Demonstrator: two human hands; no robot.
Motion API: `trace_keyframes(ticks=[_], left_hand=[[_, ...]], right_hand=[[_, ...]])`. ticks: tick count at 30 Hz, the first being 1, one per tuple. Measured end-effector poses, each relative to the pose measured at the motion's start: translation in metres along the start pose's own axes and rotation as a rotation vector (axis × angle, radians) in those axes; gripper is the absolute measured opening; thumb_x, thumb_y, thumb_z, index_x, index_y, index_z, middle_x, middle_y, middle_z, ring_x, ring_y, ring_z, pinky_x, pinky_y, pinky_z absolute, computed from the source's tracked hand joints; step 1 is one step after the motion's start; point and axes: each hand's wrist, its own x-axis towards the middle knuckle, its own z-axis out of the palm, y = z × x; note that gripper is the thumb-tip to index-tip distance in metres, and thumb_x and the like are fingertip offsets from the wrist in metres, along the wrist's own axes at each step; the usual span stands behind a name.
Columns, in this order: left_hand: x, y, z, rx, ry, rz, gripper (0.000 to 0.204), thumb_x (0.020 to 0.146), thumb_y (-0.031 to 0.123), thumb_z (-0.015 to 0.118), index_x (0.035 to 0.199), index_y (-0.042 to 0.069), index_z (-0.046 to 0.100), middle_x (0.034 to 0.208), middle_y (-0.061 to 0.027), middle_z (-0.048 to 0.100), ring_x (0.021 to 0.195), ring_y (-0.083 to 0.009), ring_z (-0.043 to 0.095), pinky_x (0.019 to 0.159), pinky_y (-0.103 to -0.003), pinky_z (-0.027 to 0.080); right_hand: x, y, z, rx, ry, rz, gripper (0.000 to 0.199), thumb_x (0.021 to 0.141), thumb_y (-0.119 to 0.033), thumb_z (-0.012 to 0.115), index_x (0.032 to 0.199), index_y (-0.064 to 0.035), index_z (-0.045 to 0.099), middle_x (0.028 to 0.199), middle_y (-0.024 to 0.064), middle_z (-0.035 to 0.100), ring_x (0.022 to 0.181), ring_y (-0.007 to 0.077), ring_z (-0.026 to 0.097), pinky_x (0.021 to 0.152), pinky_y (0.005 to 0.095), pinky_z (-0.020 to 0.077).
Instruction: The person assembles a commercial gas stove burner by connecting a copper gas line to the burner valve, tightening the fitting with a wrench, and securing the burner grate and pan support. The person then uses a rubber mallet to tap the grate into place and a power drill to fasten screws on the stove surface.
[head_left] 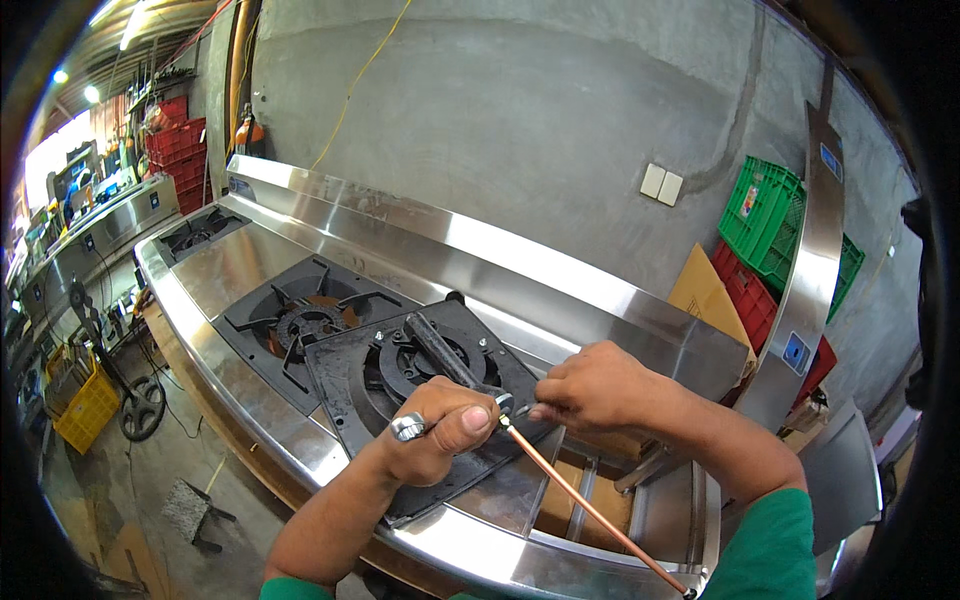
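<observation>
My left hand (440,430) is closed round a shiny metal wrench (408,427), one end jutting out to the left of the fist. Beside that thumb, a brass fitting (504,421) joins a thin copper tube (590,508), which slants down to the lower right. My right hand (600,390) is just right of the fitting, fingertips pinched together; what they hold is too small to make out. Under both hands lies an upturned black burner grate plate (335,355) with a ring burner. From the burner, a thick black pipe (440,348) runs toward the fitting.
The plate rests on a long stainless steel stove (235,265). Left of it sits another black burner (305,320). An open compartment (575,500) is at the stove's right end. Green crates (765,215) and a tall steel panel (810,260) stand at right. A yellow crate (85,400) is on the floor.
</observation>
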Motion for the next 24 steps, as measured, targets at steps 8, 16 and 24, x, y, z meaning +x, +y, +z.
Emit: trace_keyframes(ticks=[8,16,24], left_hand=[[-0.001,0.001,0.003,0.009,-0.021,0.017,0.050,0.105,0.033,0.043,0.063,0.005,0.039,0.056,-0.0027,0.038,0.047,-0.0164,0.037,0.048,-0.034,0.033],[0.002,0.008,0.007,-0.005,0.038,-0.028,0.056,0.103,0.035,0.045,0.056,0.007,0.036,0.050,-0.0037,0.036,0.046,-0.0179,0.034,0.049,-0.034,0.030],[0.005,0.010,0.009,-0.005,0.048,-0.026,0.055,0.101,0.034,0.047,0.054,0.008,0.033,0.049,-0.0040,0.034,0.045,-0.0186,0.033,0.049,-0.034,0.031]], right_hand=[[0.027,-0.045,-0.039,-0.386,-0.145,-0.150,0.022,0.084,-0.029,0.067,0.076,-0.0100,0.074,0.077,0.0089,0.070,0.079,0.0285,0.072,0.065,0.0424,0.0519],[0.039,-0.040,-0.054,-0.217,-0.408,-0.087,0.014,0.082,-0.017,0.068,0.085,-0.0057,0.073,0.093,0.0097,0.067,0.094,0.0275,0.065,0.081,0.0395,0.0530],[0.037,-0.052,-0.055,-0.270,-0.323,-0.061,0.011,0.080,-0.015,0.068,0.085,-0.0070,0.073,0.092,0.0111,0.067,0.091,0.0276,0.066,0.076,0.0385,0.0553]])
